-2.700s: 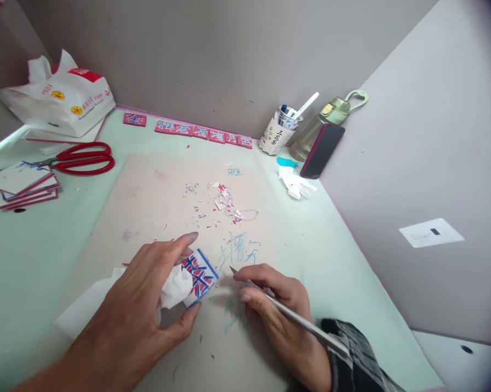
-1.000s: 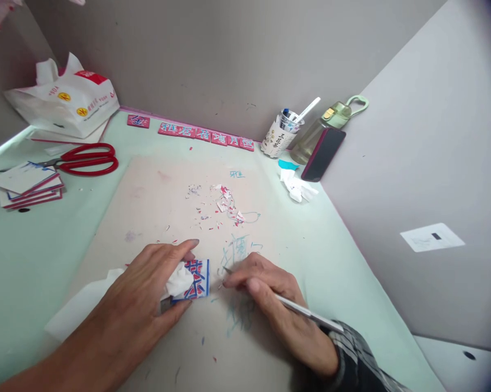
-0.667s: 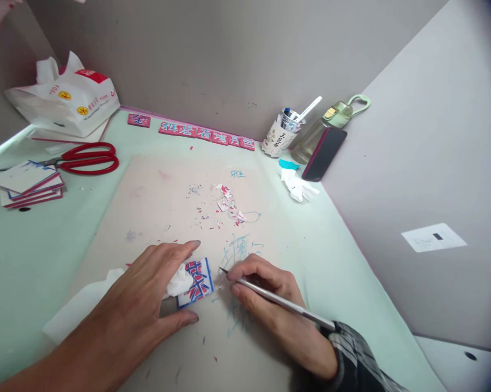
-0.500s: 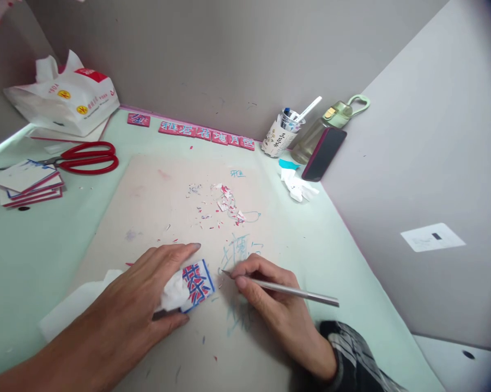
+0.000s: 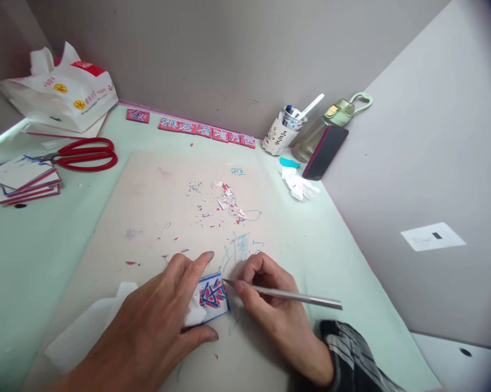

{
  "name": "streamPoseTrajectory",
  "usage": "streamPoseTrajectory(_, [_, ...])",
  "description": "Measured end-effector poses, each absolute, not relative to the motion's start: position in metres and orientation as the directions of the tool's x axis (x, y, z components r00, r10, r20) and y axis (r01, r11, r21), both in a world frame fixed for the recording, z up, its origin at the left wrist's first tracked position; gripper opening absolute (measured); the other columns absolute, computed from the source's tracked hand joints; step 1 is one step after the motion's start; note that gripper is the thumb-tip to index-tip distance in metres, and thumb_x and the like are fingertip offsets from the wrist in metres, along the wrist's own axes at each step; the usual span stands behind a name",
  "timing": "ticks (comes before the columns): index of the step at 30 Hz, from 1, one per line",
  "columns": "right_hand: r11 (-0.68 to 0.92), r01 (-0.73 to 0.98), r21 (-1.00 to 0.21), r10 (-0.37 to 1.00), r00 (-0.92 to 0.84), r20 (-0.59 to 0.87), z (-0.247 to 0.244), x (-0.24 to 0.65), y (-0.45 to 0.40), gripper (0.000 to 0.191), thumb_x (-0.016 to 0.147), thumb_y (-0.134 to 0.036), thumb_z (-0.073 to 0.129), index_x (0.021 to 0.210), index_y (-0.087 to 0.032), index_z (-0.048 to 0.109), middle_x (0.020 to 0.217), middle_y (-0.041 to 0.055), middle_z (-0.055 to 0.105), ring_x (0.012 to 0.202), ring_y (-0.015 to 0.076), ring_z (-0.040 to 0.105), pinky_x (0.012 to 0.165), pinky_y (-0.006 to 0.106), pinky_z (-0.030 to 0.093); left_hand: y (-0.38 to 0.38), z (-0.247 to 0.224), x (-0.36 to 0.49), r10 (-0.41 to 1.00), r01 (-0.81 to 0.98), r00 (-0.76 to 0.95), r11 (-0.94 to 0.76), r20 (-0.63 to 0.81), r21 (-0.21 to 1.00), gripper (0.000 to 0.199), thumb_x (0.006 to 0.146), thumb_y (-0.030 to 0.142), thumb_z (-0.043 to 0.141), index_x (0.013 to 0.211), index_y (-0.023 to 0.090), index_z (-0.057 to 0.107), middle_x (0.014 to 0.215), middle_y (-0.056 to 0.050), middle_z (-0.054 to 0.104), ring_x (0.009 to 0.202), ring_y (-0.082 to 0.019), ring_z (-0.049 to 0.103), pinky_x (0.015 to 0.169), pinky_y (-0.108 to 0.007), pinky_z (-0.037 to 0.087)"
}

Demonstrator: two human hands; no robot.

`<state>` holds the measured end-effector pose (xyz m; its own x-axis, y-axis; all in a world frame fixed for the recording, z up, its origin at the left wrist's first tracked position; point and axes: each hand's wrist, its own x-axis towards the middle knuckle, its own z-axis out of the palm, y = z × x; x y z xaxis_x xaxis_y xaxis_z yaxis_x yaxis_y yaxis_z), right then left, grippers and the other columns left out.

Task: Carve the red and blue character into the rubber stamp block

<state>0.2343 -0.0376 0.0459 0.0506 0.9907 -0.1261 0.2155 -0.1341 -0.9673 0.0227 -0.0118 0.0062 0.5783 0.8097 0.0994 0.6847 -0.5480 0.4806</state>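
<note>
A person's left hand [image 5: 161,307] grips a blue-bordered character card [image 5: 214,296] through white tissue [image 5: 195,311] between six and seven o'clock in view, thumb and forefinger spread beside it, as the right hand [image 5: 272,305] pinches a craft knife [image 5: 298,298], blade tip at the card's one-o'clock corner. Red-handled scissors [image 5: 86,146] lie toward nine-thirty; pink character tiles [image 5: 204,130] line up near eleven.

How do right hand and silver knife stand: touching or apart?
Touching: the head view shows the right hand pinching the silver knife near its blade.
</note>
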Motion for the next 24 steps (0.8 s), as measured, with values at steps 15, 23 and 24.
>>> streamPoseTrajectory(15, [-0.114, 0.291, -0.95, 0.992, -0.02, -0.126, 0.039, 0.229, -0.044, 0.019, 0.09, -0.024, 0.062, 0.077, -0.023, 0.049, 0.069, -0.0044, 0.05, 0.06, 0.0117, 0.04, 0.053, 0.025, 0.033, -0.007, 0.002, 0.011, 0.774, 0.525, 0.622, -0.522, 0.116, 0.673, 0.066, 0.084, 0.022, 0.064, 0.143, 0.038, 0.041, 0.123, 0.002, 0.075, 0.103, -0.024, 0.076, 0.08, -0.03, 0.064])
streamPoseTrajectory(23, [-0.039, 0.382, -0.923, 0.996, -0.056, -0.065, 0.045, 0.224, -0.042, 0.018, 0.084, -0.015, 0.058, 0.073, -0.023, 0.046, 0.067, -0.0047, 0.048, 0.059, 0.0113, 0.039, 0.052, 0.024, 0.031, 0.001, 0.02, 0.018, 0.761, 0.533, 0.648, -0.443, -0.011, 0.72, 0.028, 0.088, 0.027, 0.062, 0.114, 0.033, 0.07, 0.102, 0.001, 0.076, 0.085, -0.021, 0.075, 0.068, -0.027, 0.06])
streamPoseTrajectory(24, [-0.04, 0.384, -0.922, 0.996, -0.06, -0.068, 0.046, 0.224, -0.043, 0.018, 0.084, -0.015, 0.058, 0.073, -0.023, 0.046, 0.067, -0.0045, 0.049, 0.059, 0.0114, 0.039, 0.053, 0.024, 0.031, 0.001, 0.02, 0.018, 0.772, 0.536, 0.635, -0.44, 0.0, 0.72, 0.027, 0.089, 0.029, 0.062, 0.114, 0.034, 0.071, 0.098, 0.002, 0.075, 0.082, -0.02, 0.074, 0.067, -0.026, 0.059])
